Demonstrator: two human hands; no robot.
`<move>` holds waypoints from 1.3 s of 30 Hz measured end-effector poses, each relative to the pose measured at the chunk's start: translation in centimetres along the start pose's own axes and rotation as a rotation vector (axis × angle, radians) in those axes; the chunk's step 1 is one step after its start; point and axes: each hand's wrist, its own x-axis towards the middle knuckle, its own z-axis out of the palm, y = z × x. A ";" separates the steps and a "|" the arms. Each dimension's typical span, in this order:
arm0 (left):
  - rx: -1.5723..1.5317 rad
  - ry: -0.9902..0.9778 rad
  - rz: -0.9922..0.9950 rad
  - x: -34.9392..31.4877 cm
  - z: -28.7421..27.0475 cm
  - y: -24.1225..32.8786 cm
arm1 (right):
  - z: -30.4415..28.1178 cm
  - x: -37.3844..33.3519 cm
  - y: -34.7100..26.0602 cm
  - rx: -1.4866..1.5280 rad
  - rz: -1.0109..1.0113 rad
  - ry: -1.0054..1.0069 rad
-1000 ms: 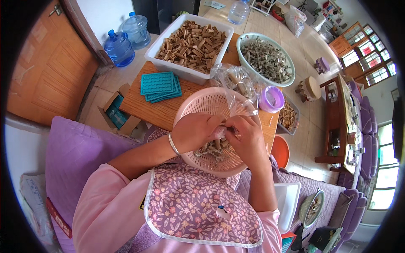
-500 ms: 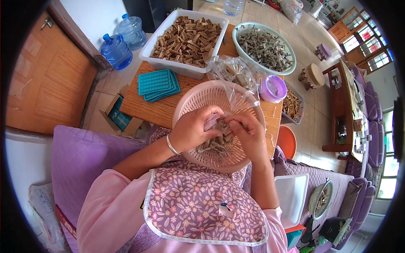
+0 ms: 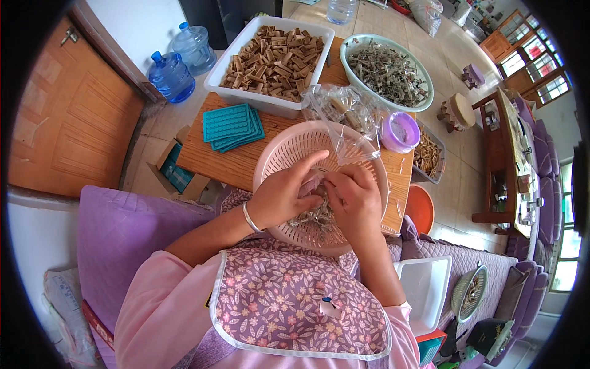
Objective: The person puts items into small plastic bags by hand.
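Observation:
Both of my hands are close together over a pink slotted plastic basket (image 3: 279,147) at the table's near edge. My left hand (image 3: 284,195), with a silver bangle at the wrist, has its index finger lifted and its other fingers curled around something small, perhaps clear film. Beside it, my right hand (image 3: 355,200) is closed in a pinch, and what its fingertips hold is hidden. Below them in the basket lie loose grey-brown wrapped bits (image 3: 316,218). A clear plastic bag (image 3: 344,111) with brown pieces inside drapes over the basket's far rim.
On the wooden table (image 3: 212,157) are a white bin of brown pieces (image 3: 209,83), teal ridged trays (image 3: 227,123), a pale green basin of grey-green bits (image 3: 428,98) and a lilac tub (image 3: 399,132). An orange basin (image 3: 420,209) and white tub (image 3: 424,289) are at the right.
My left index finger has lifted away from the right hand. My right hand has moved slightly down, and the brown pieces seen between the hands are now mostly hidden.

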 end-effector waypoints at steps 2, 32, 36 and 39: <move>0.023 -0.014 -0.028 -0.1 -0.1 0.4 | 0.4 -0.1 0.0 -0.057 0.007 -0.041; -0.737 -0.049 -0.249 -1.3 1.9 0.2 | 0.5 -5.6 1.3 0.828 0.579 0.027; -0.777 -0.018 -0.248 -1.2 2.2 0.5 | 1.2 -5.8 1.7 1.072 0.684 0.066; -0.779 -0.028 -0.255 -1.1 2.1 0.4 | 1.6 -5.6 0.8 1.303 0.661 0.164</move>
